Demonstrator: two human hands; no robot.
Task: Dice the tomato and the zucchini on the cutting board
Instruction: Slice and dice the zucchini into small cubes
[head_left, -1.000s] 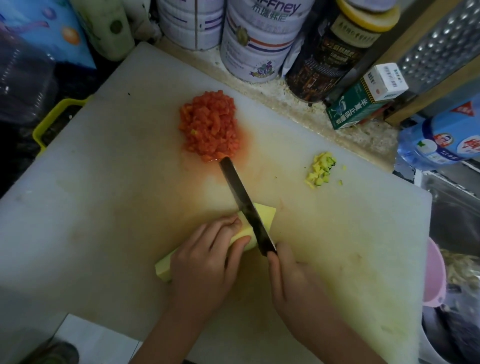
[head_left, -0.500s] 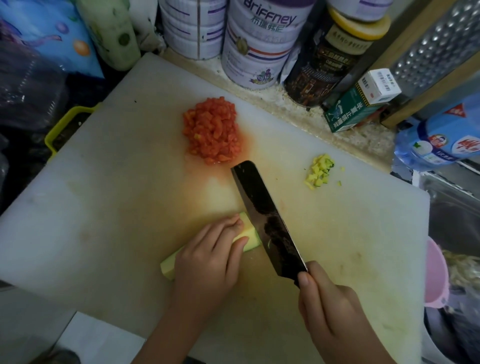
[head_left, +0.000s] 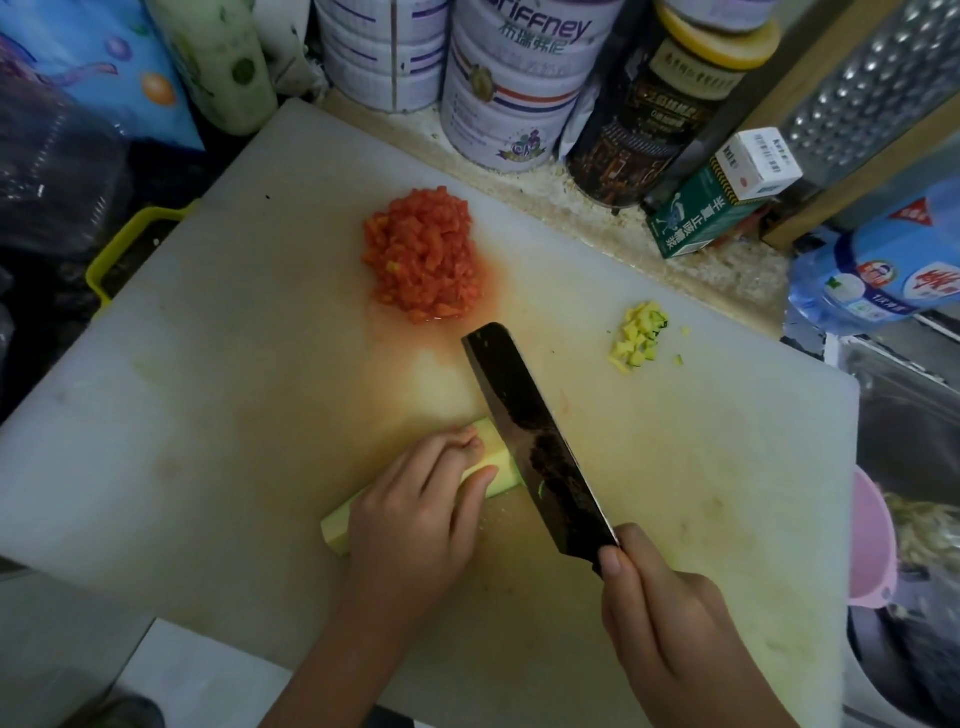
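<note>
Head view: left hand (head_left: 415, 512) clamps zucchini strip (head_left: 496, 460), fingertips (head_left: 480, 475) just beside cleaver (head_left: 537, 441); right hand (head_left: 657, 608) fisted on handle. Curl fingertips back, slice thin. Diced tomato (head_left: 423, 254) lies beyond.

A white cutting board (head_left: 218, 395) lies across the desk, stained orange near its middle. On its far part sits a heap of diced tomato (head_left: 423, 257); to the right, well apart from it, a small pile of diced zucchini (head_left: 638, 338). The left hand (head_left: 415, 519) presses down on a pale zucchini piece (head_left: 498, 462) — fingers curled over its top. The right hand (head_left: 670, 618) grips a dark cleaver (head_left: 535, 441), its blade tilted flat-side up and touching the zucchini's cut end. Tins (head_left: 511, 88) and a green box (head_left: 696, 218) stand behind the board.
</note>
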